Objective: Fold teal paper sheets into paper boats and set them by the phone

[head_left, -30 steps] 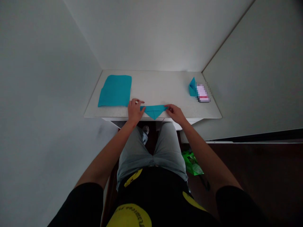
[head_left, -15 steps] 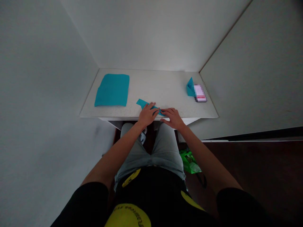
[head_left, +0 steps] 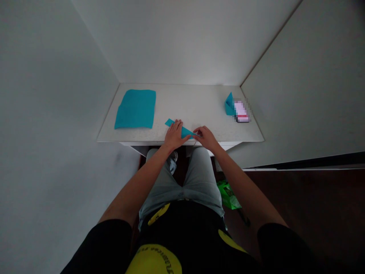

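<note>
A small folded piece of teal paper [head_left: 171, 123] lies near the front edge of the white table [head_left: 194, 102]. My left hand [head_left: 173, 135] lies flat on its middle with the fingers stretched out, pressing it down. My right hand [head_left: 205, 137] rests at the paper's right end, with the fingertips together on its tip. Only the left corner and a strip of the paper show between the hands.
A flat teal sheet stack [head_left: 136, 108] lies at the table's left. At the back right stands a folded teal shape [head_left: 229, 105] beside a small blurred pink item [head_left: 242, 112]. White walls close in the table on three sides. A green bag [head_left: 228, 195] sits on the dark floor.
The paper was a wide triangle held at both ends a second ago. Now it is folded narrower, and my left hand has moved right onto it, close to my right hand.
</note>
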Demonstrator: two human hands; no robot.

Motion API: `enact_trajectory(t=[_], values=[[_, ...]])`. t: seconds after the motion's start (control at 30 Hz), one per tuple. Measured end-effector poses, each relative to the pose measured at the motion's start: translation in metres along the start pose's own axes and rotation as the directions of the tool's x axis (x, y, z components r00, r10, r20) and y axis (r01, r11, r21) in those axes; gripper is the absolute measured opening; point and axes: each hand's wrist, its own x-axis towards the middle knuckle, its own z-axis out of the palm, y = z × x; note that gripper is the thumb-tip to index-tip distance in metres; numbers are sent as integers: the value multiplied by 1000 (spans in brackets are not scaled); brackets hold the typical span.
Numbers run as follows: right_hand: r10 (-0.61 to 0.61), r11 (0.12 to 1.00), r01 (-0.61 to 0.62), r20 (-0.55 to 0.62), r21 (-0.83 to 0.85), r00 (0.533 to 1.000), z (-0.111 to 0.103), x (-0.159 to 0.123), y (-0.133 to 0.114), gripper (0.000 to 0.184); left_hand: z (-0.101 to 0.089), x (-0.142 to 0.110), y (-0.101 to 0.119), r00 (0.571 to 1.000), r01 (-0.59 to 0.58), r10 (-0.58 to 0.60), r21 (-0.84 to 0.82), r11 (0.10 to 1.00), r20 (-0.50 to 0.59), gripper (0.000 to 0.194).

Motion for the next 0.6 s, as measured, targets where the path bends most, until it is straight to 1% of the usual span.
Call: enact_trajectory(t=[0.07,0.1,0.17,0.23,0.3,0.4,0.43,0.5,0.6], values=[[39,999,-39,-13,-10,999,3,4,1,23,-3,1,0,1000,0,0,7,1000,-5,80],[53,998,-53,-19,-21,998,4,5,1,22,-6,1,-1,1000,2,-2,12,1000,-3,75],[71,996,-73,-26,-42,997,5,8,2,19,-16,0,-6,1000,7,-7,24,1000,6,63],[71,995,-73,-28,-61,997,3,11,2,16,-31,-5,-15,1000,-6,5,37,999,25,54],[68,994,-73,-52,-85,996,1,14,3,13,-47,-15,-26,996,-69,66,50,996,60,55],[86,988,-99,-108,-116,990,-2,20,4,12,-66,-37,-40,975,-195,187,59,979,122,62],[89,988,-103,-120,-116,989,-2,21,5,12,-70,-45,-44,969,-217,208,59,974,135,61],[82,990,-96,-138,-105,987,-2,22,7,14,-73,-57,-50,965,-229,220,50,972,146,52],[62,994,-75,-163,-76,985,-1,21,9,16,-74,-64,-60,965,-229,228,-9,973,131,36]])
